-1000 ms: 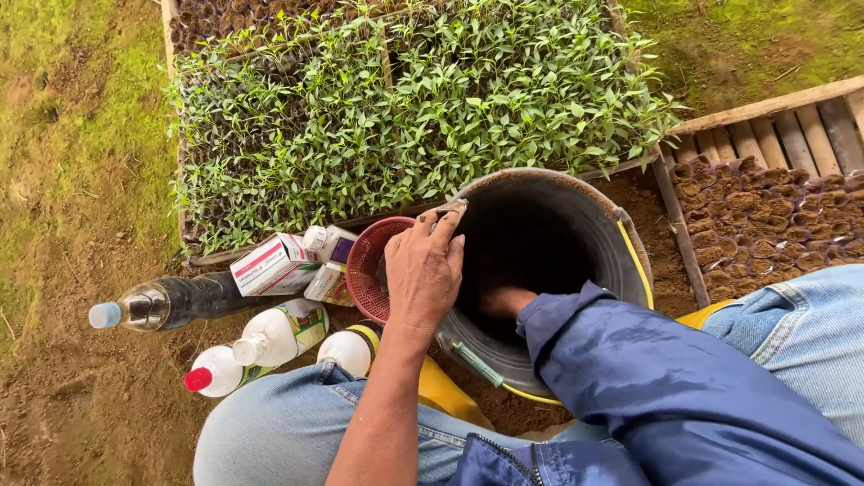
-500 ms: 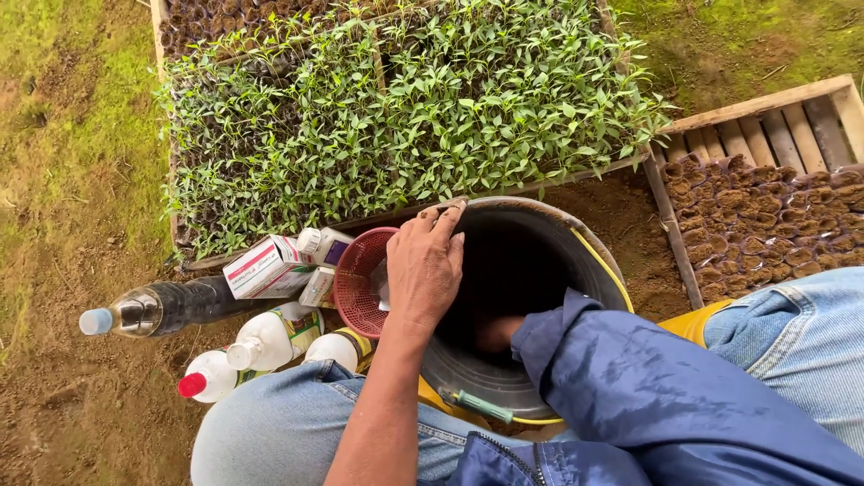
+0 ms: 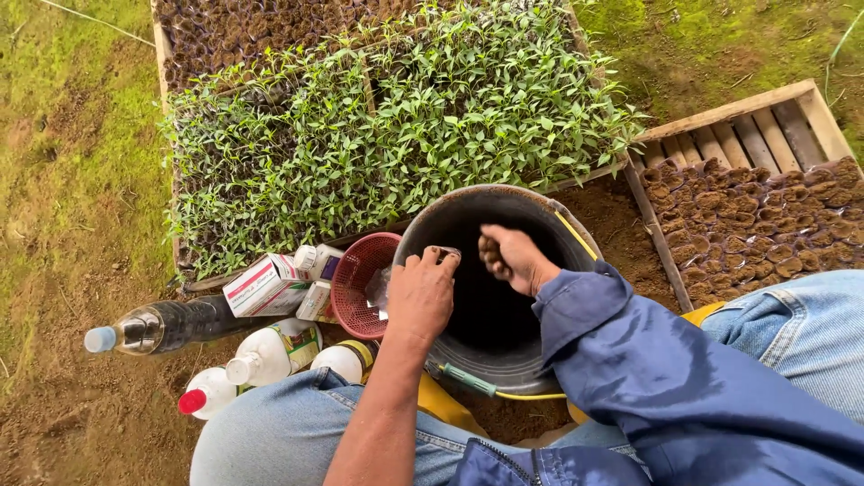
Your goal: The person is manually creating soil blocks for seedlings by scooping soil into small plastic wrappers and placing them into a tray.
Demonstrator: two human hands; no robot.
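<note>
A dark metal bucket [image 3: 531,211] with a yellow-and-green handle stands between my knees. My left hand [image 3: 421,297] rests on its near-left rim and pinches a small clear plastic bag [image 3: 379,290]. My right hand [image 3: 507,257], in a blue sleeve, hovers over the bucket's mouth just right of the left hand. Its soil-stained fingers are curled shut, and what they enclose is hidden. The bucket's inside is dark and its contents do not show.
A small red mesh basket [image 3: 360,283] sits against the bucket's left side. Cartons [image 3: 265,286], white bottles [image 3: 270,353] and a dark bottle [image 3: 166,326] lie to the left. A bed of green seedlings [image 3: 396,126] lies ahead. A wooden crate of soil-filled pots [image 3: 756,225] stands at the right.
My right hand has risen from deep inside the bucket to its mouth, close to my left hand. The left hand has stayed on the rim.
</note>
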